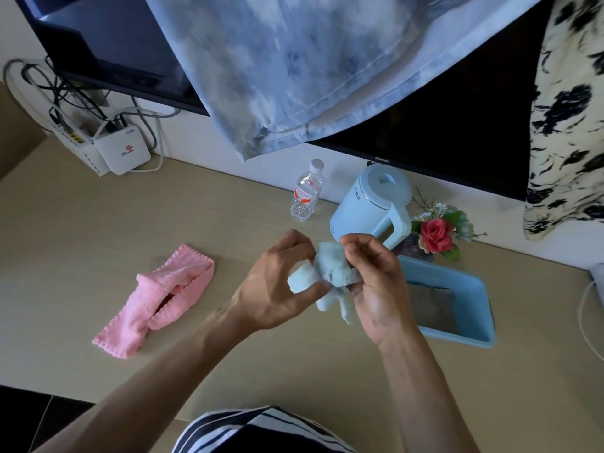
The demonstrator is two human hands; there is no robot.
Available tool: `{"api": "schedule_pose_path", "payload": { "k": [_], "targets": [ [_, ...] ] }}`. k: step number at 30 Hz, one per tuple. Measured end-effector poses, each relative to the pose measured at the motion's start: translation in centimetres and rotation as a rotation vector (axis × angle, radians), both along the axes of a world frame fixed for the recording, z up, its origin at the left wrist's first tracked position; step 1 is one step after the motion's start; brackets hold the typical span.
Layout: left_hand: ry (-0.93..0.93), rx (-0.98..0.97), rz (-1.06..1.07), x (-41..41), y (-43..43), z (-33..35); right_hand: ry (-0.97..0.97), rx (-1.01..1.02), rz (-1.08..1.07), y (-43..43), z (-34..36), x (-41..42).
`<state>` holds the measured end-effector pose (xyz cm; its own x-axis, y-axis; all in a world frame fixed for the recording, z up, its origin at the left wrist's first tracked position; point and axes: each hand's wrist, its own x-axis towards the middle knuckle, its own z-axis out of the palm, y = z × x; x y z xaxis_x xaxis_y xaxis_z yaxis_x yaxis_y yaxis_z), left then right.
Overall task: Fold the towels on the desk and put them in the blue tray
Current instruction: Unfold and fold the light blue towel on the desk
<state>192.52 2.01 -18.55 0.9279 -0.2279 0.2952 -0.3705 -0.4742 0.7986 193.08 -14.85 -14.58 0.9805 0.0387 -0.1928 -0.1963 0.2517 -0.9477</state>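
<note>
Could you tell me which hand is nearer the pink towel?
Left. The left hand is just right of the pink towel; the right hand is farther right, by the blue tray.

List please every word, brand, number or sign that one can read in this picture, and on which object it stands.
"Hisense": on the lower bezel of the television, small, only just legible.
Red logo on the white router box: the text beside it is too small to read.
Red label on the water bottle: blurred, unreadable.
Marking on the blue kettle: too small to read.

I'm at a desk [98, 217] in a lived-in room, likely home. A wall television [457, 132], kettle [372, 204], router [122, 152] and draped clothes [294, 60] say so.
</note>
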Motion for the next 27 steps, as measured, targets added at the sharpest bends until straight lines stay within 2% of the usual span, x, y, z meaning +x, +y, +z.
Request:
{"api": "schedule_pose_path", "payload": {
  "k": [4,11,17,22,24,27],
  "targets": [
    [0.058,-0.17,0.009,-0.4,-0.8,1.3,-0.008,-0.043,-0.002,-0.6,0.7,-0.4],
    [0.136,-0.131,-0.06,0.6,-2.0,2.5,-0.105,-0.238,0.029,-1.7,1.6,-0.7],
    [0.19,-0.13,-0.098,0.4,-2.2,3.3,-0.128,-0.219,-0.033,-1.9,1.7,-1.0],
    [0.481,-0.532,-0.111,0.7,-1.9,3.5,-0.034,-0.185,0.037,-2.2,1.5,-1.1],
    [0.517,-0.599,-0.129,0.8,-1.6,3.6,-0.048,-0.207,0.053,-2.3,1.6,-1.2],
    [0.423,-0.468,-0.141,1.0,-0.9,3.6,-0.101,-0.252,0.04,-2.5,1.8,-1.1]
  ]
}}
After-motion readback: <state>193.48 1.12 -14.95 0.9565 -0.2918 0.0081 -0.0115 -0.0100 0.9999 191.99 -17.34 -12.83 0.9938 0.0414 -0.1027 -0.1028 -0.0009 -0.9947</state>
